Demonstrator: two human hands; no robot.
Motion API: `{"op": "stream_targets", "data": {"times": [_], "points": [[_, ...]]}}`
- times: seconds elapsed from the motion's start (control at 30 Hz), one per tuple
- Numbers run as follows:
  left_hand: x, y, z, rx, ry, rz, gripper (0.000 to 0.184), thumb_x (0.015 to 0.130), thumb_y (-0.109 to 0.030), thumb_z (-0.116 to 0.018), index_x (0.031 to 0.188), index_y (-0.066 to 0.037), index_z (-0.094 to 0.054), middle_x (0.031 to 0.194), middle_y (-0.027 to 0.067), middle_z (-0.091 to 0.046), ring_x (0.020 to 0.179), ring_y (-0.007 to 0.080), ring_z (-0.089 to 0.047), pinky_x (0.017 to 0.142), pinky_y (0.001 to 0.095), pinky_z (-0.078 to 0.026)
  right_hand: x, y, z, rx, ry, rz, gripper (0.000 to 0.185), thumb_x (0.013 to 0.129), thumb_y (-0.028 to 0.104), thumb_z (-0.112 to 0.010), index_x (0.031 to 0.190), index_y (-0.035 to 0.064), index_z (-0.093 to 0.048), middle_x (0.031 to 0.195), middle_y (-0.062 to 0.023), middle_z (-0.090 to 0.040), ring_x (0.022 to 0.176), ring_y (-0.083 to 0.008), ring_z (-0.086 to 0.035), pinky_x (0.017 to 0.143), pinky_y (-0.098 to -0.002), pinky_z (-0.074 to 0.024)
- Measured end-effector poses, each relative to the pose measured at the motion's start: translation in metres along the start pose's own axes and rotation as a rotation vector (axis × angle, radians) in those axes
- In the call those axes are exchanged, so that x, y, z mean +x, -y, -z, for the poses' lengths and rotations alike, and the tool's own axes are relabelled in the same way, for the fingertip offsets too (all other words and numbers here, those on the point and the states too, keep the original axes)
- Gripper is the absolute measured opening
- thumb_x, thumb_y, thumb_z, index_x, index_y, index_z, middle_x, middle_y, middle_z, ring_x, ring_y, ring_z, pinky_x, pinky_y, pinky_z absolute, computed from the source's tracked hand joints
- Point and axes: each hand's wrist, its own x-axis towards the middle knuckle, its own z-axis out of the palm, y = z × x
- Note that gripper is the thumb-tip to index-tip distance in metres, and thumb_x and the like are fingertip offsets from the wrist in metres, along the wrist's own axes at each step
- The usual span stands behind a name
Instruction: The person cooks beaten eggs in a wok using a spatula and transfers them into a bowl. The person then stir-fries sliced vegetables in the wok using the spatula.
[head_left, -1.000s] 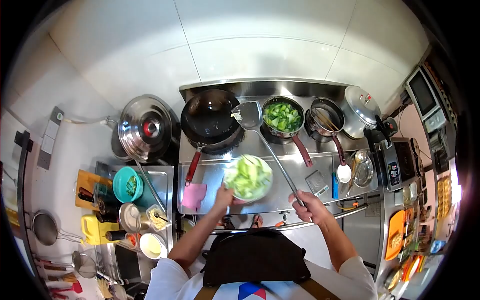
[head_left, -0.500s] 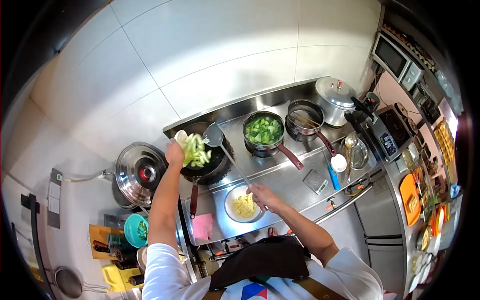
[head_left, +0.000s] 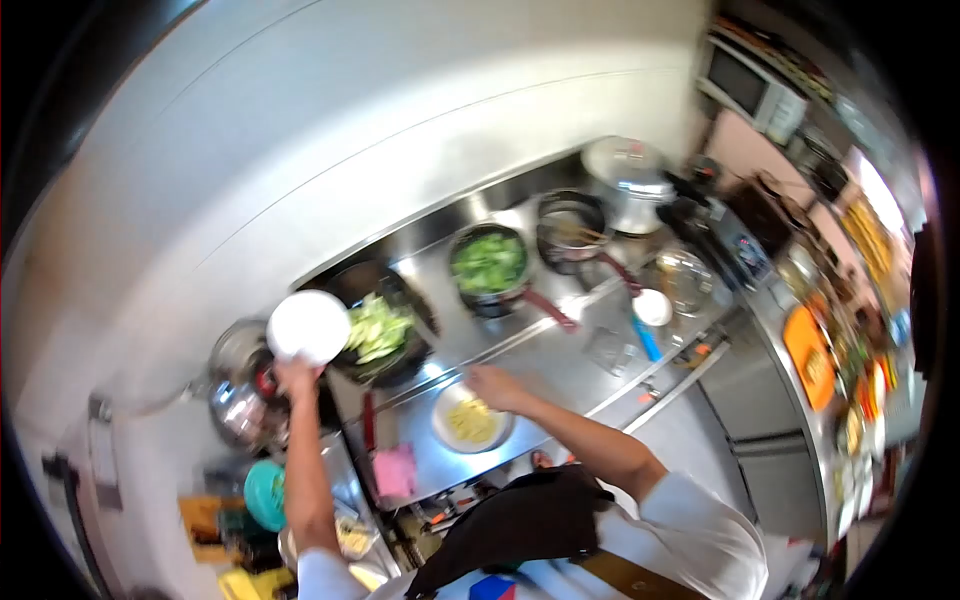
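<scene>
My left hand (head_left: 296, 376) grips the edge of a white bowl (head_left: 308, 328), tipped with its round underside showing beside the wok. Pale green vegetable pieces (head_left: 378, 328) lie in the dark wok (head_left: 412, 350). My right hand (head_left: 495, 388) is closed just above a white bowl (head_left: 442, 432) of yellow food pieces (head_left: 472, 421); motion blur hides what is in its fingers.
Behind the counter (head_left: 540, 375) stand a pan of greens (head_left: 488, 264), a smaller pot (head_left: 572, 226) and a pressure cooker (head_left: 630, 185). A large lidded pot (head_left: 240, 400) is at left. A pink cloth (head_left: 395, 470) lies near the front edge.
The vegetable pieces have dropped from the left-hand bowl into the wok. That bowl has moved left and turned underside up. The spatula seen earlier in my right hand is no longer clear. The view has tilted.
</scene>
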Motion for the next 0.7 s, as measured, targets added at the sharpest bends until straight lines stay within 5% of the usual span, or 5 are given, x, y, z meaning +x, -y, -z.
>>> {"op": "stream_targets", "data": {"times": [0.03,0.17,0.37,0.43,0.7], "points": [[-0.023,-0.011,0.011,-0.086,-0.001,0.226,0.045,0.088,-0.008,-0.063,0.131,-0.005,-0.051,0.112,0.0166,-0.063,0.089,0.0282,-0.065,0.062,0.0359,-0.059,0.02,-0.035,-0.022,-0.218,-0.06,0.164,0.029,0.092,0.027,-0.053,0.103,0.0013,-0.062,0.082,-0.018,-0.068,0.074,-0.0377,-0.066,0.067,-0.0475,-0.0519],[-0.128,-0.037,0.052,-0.138,0.32,0.245,0.034,0.091,-0.014,-0.057,0.124,-0.006,-0.056,0.086,0.0067,-0.065,0.057,0.0111,-0.057,0.043,0.0211,-0.042,0.055,-0.004,-0.016,-0.43,0.129,-0.003,0.035,0.087,0.014,-0.051,0.119,0.0031,-0.059,0.091,-0.0231,-0.067,0.085,-0.0405,-0.067,0.072,-0.0511,-0.0537],[-0.233,0.025,0.117,-0.045,0.565,0.45,0.038,0.084,-0.016,-0.057,0.119,-0.001,-0.052,0.078,0.01,-0.062,0.051,0.0154,-0.055,0.041,0.025,-0.042,0.097,0.012,-0.026,-0.38,0.146,-0.048,0.035,0.088,0.012,-0.05,0.119,-0.0018,-0.059,0.097,-0.0229,-0.068,0.091,-0.0388,-0.068,0.076,-0.05,-0.0544],[-0.286,-0.046,0.113,0.394,0.626,0.443,0.037,0.092,-0.03,-0.048,0.106,0.003,-0.057,0.079,0.0054,-0.049,0.07,0.0169,-0.042,0.062,0.0345,-0.04,0.091,0.021,-0.023,-0.415,0.197,-0.028,0.035,0.088,0.012,-0.051,0.118,-0.0016,-0.059,0.098,-0.0226,-0.068,0.091,-0.0384,-0.068,0.076,-0.0501,-0.0544],[-0.301,0.056,0.18,0.496,0.56,0.619,0.055,0.089,-0.013,-0.054,0.139,0.003,-0.04,0.11,0.0184,-0.061,0.08,0.0225,-0.064,0.058,0.0307,-0.055,0.076,0.015,-0.024,-0.338,0.205,-0.098,0.025,0.08,0.012,-0.059,0.099,0.0017,-0.07,0.096,-0.0215,-0.069,0.092,-0.0381,-0.068,0.076,-0.0481,-0.0546]]}}
